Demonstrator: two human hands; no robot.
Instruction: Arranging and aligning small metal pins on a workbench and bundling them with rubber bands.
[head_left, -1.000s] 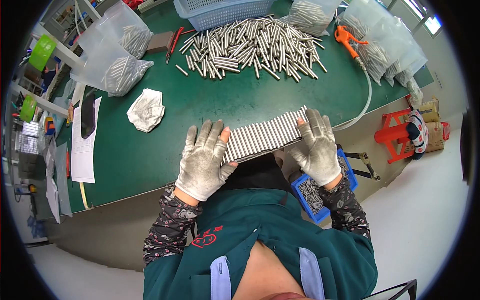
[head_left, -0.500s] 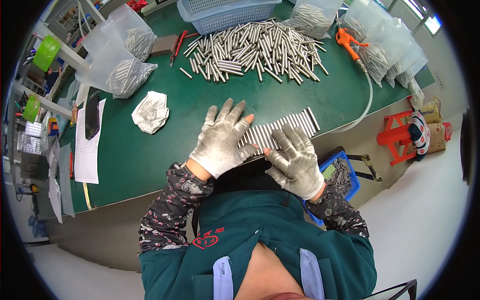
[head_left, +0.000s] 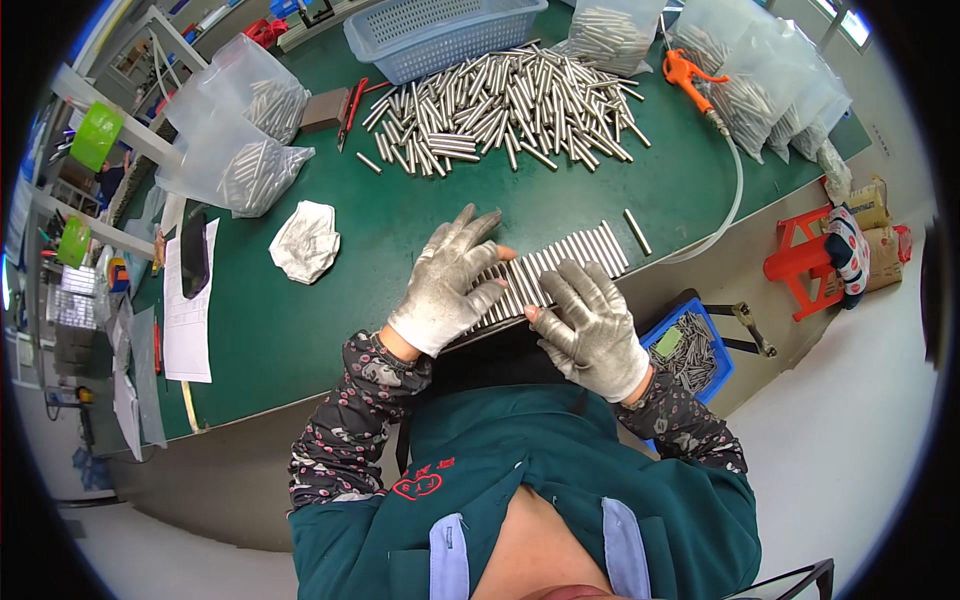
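- We saw our left hand (head_left: 447, 283), in a grey work glove, lying flat with fingers spread and unclenched on the near end of a row of metal rods (head_left: 560, 265), gripping nothing.
- Our right hand (head_left: 592, 325), gloved the same way, rested palm-down with fingers splayed loose on the row's near edge, just at 4 o'clock from the left hand; it grasped nothing either.
- The row lay side by side on the green mat (head_left: 300, 320) at the table's near edge, running toward 2 o'clock from our hands.
- One single rod (head_left: 637, 231) lay apart, just past the row's far end.
- A loose heap of rods (head_left: 500, 105) sat at 12 o'clock, well apart from the row, with a blue basket (head_left: 440, 35) beyond it.
- A crumpled white cloth (head_left: 305, 240) lay at 10 o'clock from the left hand.
- Clear bags of rods (head_left: 240, 140) stood farther off at 10 o'clock.
- A blue bin (head_left: 690, 350) sat below the table at 3 o'clock from the right hand.
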